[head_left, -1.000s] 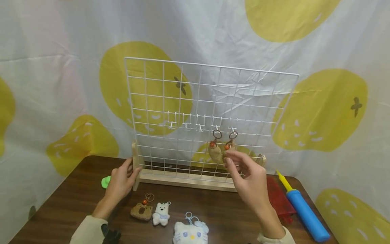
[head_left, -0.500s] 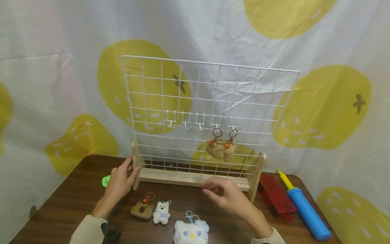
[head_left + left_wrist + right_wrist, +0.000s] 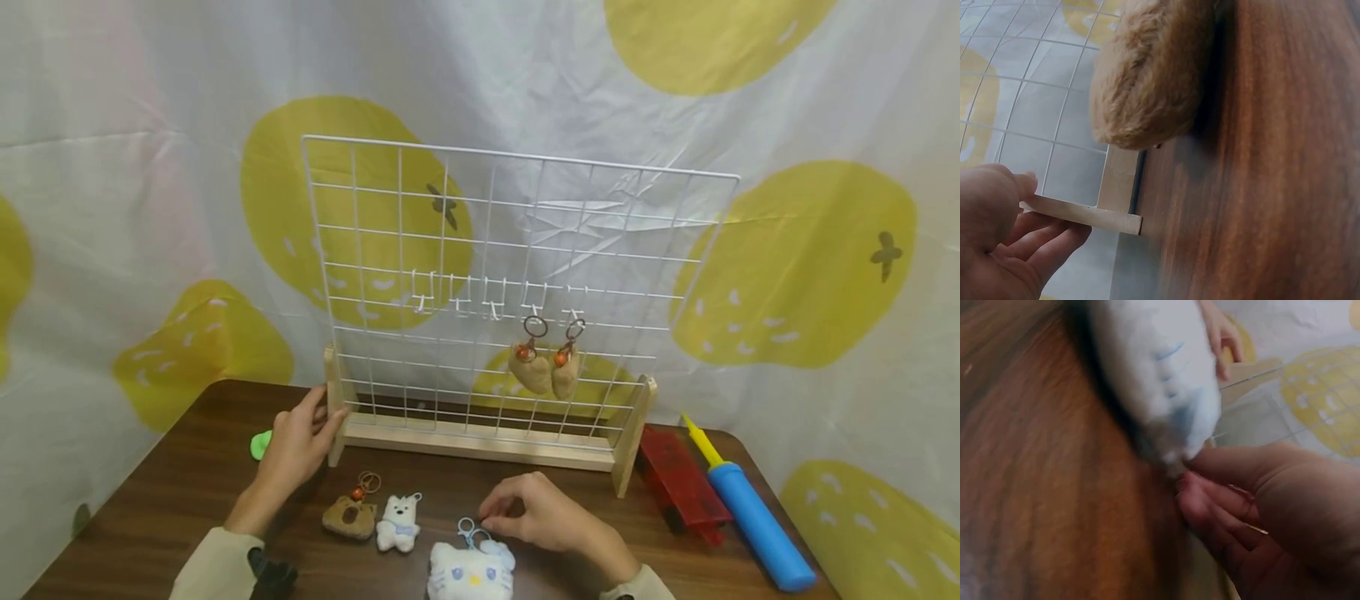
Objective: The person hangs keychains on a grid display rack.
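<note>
My left hand (image 3: 296,446) grips the left upright (image 3: 1085,215) of a wooden-footed stand that carries a white wire grid (image 3: 420,242). My right hand (image 3: 543,517) is low over the table, thumb and fingertips apart and right beside the blue keyring (image 3: 467,530) of a white cat plush keychain (image 3: 471,575). In the right wrist view that plush lies just past the fingertips, blurred. A brown bear plush keychain (image 3: 349,517) and a white bear plush keychain (image 3: 398,525) lie left of it. Two tan plush keychains (image 3: 531,372) (image 3: 567,375) hang from hooks on the grid.
Several white hooks (image 3: 492,310) line the grid. To the right lie a red translucent item (image 3: 682,483) and a blue pump (image 3: 761,525) with a yellow nozzle. A green object (image 3: 260,445) sits behind my left hand. A patterned curtain (image 3: 562,100) backs the table.
My right hand has left the rightmost hanging keychain and come down and leftward to the white cat plush's keyring. The hanging keychains have turned slightly. My left hand has stayed on the upright.
</note>
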Available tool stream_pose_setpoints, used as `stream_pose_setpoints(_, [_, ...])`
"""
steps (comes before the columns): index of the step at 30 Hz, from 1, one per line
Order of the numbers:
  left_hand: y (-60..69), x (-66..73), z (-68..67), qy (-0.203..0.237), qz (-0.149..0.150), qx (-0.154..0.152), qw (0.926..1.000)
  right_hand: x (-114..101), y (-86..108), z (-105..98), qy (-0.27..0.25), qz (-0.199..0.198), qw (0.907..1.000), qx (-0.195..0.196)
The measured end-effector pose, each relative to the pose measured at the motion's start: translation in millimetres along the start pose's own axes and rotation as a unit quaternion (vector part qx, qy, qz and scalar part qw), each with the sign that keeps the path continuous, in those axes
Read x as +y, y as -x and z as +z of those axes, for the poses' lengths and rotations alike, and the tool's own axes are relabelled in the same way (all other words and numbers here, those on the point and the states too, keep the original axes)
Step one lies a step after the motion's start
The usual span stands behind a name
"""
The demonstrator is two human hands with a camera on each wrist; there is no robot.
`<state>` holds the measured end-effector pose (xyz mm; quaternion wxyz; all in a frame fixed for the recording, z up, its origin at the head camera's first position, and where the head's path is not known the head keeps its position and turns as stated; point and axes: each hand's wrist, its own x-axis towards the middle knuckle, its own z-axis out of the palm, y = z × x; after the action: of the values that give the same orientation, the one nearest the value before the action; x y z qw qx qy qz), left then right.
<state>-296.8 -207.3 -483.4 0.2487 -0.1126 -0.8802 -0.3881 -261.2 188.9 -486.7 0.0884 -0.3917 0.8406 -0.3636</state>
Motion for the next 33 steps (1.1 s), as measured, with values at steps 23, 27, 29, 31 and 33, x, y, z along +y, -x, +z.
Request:
stream_pose_setpoints(23, [-1.0, 0.3, -0.2, -0.012, -0.01, -0.004, 0.9999, 6.6, 3.1, 0.8, 0.008, 0.008, 0.9999, -0.009])
stream_pose_setpoints(27, [-1.3, 0.8, -1.1, -0.007, -0.012, -0.005, 0.9999, 6.6, 3.7, 1.6, 0.001, 0.022, 0.9997, -0.008])
stream_pose_setpoints(29, [-1.2, 0.8, -1.2, -0.005, -0.009, -0.002, 0.9999, 6.2, 3.8, 1.3, 0.0, 0.027, 0.9996, -0.008])
stream_pose_setpoints(31, [-1.1, 0.3, -1.2, -0.006, -0.006, 0.0, 1.0, 5.5, 3.9, 0.4, 0.001, 0.032, 0.9995, -0.008])
stream_pose_setpoints(33, [-1.1, -0.2, -1.1, -0.006, -0.003, 0.001, 1.0, 4.2, 3.9, -1.0, 0.003, 0.039, 0.9992, -0.008])
